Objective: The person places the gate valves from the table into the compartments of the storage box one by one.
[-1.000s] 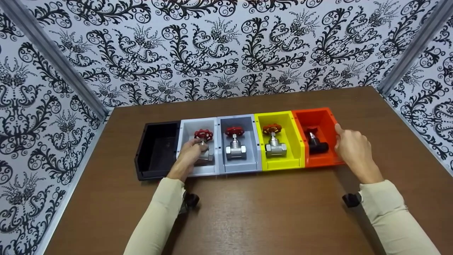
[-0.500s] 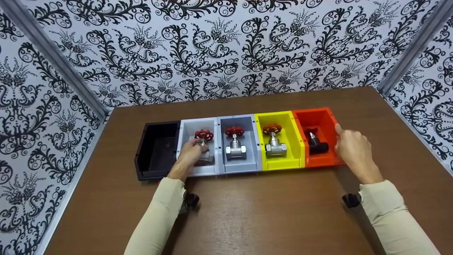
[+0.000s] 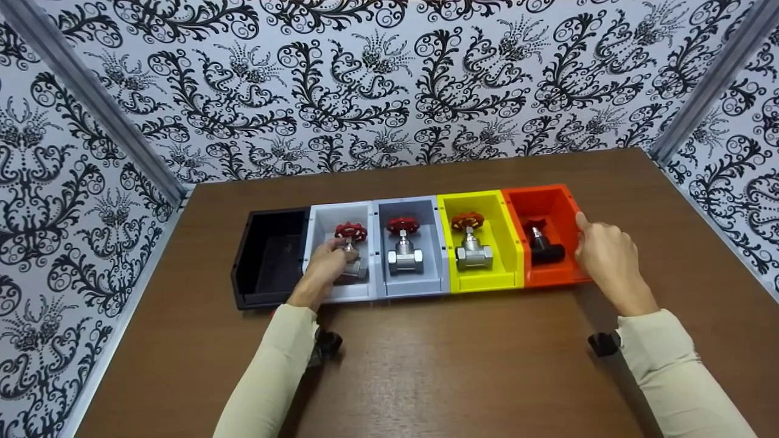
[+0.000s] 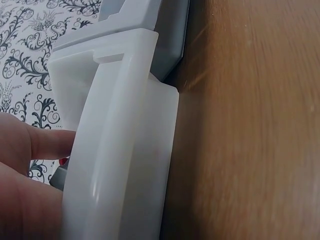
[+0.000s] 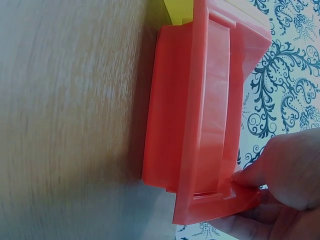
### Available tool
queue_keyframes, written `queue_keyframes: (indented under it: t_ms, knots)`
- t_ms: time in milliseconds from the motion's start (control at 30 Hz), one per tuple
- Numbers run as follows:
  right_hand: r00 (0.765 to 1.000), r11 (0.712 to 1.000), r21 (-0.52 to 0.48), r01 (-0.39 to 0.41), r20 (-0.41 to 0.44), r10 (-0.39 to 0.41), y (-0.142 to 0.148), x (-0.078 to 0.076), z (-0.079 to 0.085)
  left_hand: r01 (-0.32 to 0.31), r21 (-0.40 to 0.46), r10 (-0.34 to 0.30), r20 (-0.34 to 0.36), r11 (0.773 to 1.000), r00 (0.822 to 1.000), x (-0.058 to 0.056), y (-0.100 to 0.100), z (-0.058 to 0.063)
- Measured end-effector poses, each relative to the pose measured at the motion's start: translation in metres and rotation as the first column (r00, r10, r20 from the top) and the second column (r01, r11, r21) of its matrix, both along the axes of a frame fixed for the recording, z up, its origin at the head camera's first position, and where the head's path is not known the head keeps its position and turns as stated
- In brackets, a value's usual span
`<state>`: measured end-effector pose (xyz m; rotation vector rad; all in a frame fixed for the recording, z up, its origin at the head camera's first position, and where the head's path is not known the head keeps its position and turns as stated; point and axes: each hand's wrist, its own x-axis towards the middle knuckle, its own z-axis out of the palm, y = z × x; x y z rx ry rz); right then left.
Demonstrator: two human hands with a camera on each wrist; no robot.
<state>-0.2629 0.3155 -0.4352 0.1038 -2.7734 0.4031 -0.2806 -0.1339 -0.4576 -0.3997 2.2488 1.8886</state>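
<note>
Five bins stand in a row on the brown table (image 3: 426, 365): black (image 3: 268, 255), white (image 3: 338, 208), grey (image 3: 406, 203), yellow (image 3: 508, 243) and orange (image 3: 548, 193). My left hand (image 3: 325, 266) reaches into the white bin and grips the metal valve with the red handwheel (image 3: 351, 232). In the left wrist view, the fingers of that hand (image 4: 25, 165) lie behind the white bin's front wall (image 4: 125, 150). My right hand (image 3: 602, 255) holds the orange bin's right wall. In the right wrist view its thumb (image 5: 285, 175) pinches the rim of the orange bin (image 5: 200, 110).
Similar metal valves stand in the grey bin (image 3: 405, 249) and the yellow bin (image 3: 471, 243). A black valve (image 3: 543, 246) lies in the orange bin. The black bin holds nothing visible. Patterned walls (image 3: 389, 85) close in the table at the back and both sides.
</note>
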Motion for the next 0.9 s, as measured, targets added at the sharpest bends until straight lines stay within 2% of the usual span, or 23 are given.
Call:
queue_keyframes:
  t_ms: [633, 900]
  knots:
    - [1.0, 1.0, -0.004, 0.007, -0.024, -0.007, 0.0001, -0.0004, -0.0025, 0.015, -0.018, -0.014, 0.011, 1.0, 1.0, 0.0003, -0.0009, 0.0017]
    - [0.998, 1.0, -0.013, 0.012, -0.063, -0.013, -0.0012, -0.0013, -0.0035, 0.016, -0.126, -0.026, -0.072, 0.992, 0.997, 0.0002, -0.0004, -0.0005]
